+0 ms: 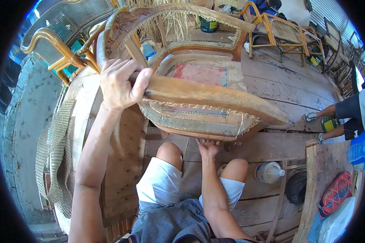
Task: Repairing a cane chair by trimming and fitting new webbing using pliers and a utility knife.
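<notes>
A carved wooden armchair [198,103] lies tipped in front of me, its worn seat and bare frame facing up. My left hand [119,83] grips the chair's near wooden arm at its left end. My right hand [209,146] presses against the underside of the seat's front rail, between my knees; whether it grips or only touches I cannot tell. A strip of frayed webbing runs along the seat edge above it.
A sheet of woven cane mesh [54,154] hangs at the left. Rattan chairs [61,44] stand at the back left, wooden chair frames [286,34] at the back right. A white plastic jug [268,172] lies on the plank floor. Another person's legs [332,119] sit at the right.
</notes>
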The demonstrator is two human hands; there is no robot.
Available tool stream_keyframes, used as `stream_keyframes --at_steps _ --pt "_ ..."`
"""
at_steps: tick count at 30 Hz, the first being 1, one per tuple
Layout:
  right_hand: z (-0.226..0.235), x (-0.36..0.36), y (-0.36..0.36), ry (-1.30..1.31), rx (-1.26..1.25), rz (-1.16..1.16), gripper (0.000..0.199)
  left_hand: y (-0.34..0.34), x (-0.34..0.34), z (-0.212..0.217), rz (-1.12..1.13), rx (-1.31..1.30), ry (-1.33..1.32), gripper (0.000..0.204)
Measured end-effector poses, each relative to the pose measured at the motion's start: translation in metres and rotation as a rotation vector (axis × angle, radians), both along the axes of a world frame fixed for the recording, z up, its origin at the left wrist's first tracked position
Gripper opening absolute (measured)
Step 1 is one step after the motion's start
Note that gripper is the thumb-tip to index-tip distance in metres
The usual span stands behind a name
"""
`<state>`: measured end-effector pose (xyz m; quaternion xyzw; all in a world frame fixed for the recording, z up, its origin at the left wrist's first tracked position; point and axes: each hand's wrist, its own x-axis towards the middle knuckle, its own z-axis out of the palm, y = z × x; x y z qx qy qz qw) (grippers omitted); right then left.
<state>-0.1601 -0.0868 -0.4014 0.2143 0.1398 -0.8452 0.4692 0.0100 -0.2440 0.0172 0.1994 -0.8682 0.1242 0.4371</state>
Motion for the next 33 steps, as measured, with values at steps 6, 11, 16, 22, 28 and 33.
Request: stream_keyframes --at_steps 6,11,16,22,28,33 --pt "0.037 -0.01 0.017 -0.02 0.101 0.019 0.052 0.018 -0.011 0.007 0.04 -0.035 0.006 0.036" --pt "0.041 -0.017 0.024 -0.019 0.162 0.035 0.052 0.021 -0.017 0.01 0.082 -0.044 -0.012 0.042" --pt "0.059 -0.021 0.047 0.119 0.084 0.036 0.057 0.007 -0.029 0.046 0.334 0.2 -0.113 0.042" --pt "0.109 -0.018 0.07 0.172 0.093 0.043 0.059 0.01 -0.06 0.088 0.255 0.258 -0.017 0.065" --pt "0.163 -0.006 0.086 0.229 0.096 -0.009 0.061 -0.024 -0.075 0.128 0.256 0.258 -0.025 0.066" --pt "0.136 -0.044 0.124 0.582 0.354 0.203 0.053 -0.096 -0.124 0.111 0.16 0.19 -0.013 0.063"
